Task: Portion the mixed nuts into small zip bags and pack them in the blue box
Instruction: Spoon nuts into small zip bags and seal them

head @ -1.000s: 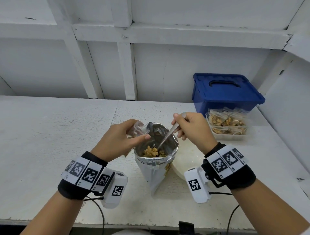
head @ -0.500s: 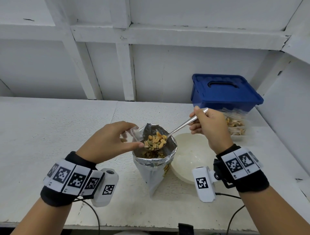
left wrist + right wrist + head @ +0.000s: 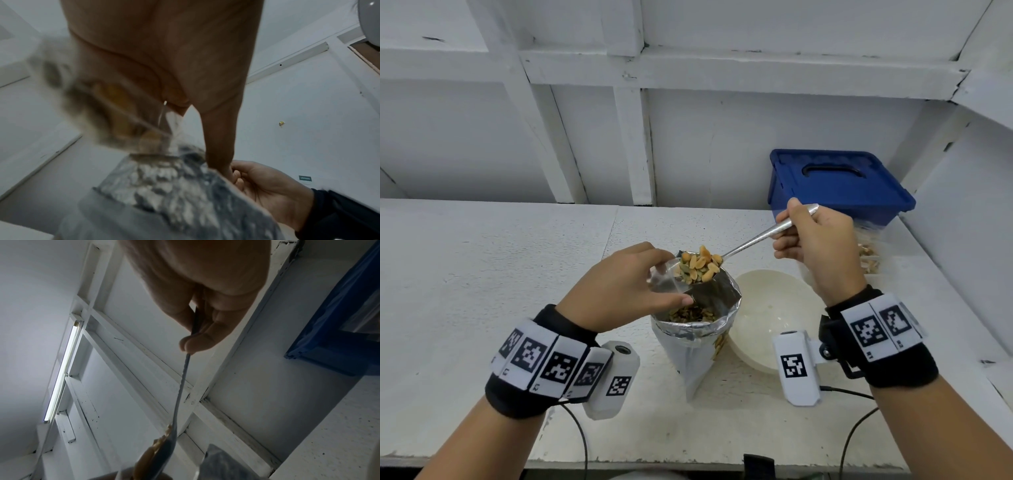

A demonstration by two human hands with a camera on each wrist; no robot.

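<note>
Holding a metal spoon (image 3: 750,241) by the far end of its handle, the right hand (image 3: 822,246) had its fingers and thumb curled round it; spoon bowl heaped with mixed nuts (image 3: 698,265). Spoon bowl sat at the mouth of a small clear zip bag (image 3: 662,279), above the open foil pouch (image 3: 697,342). Left hand (image 3: 619,291) pinched the zip bag between thumb and fingers, grip narrow, bag mouth facing the spoon. From the left wrist view the bag (image 3: 115,112) was blurred, something yellow showing through it; whether those nuts were in the bag or only seen through it could not be told.

Pouch stood upright on the white worktop (image 3: 482,274), more nuts visible inside. White bowl (image 3: 774,315) just to its right, touching or nearly so. Blue box (image 3: 839,186) at the back right against the wall, lid on. Filled bags (image 3: 869,253) in front of the box, partly hidden behind the right hand.
</note>
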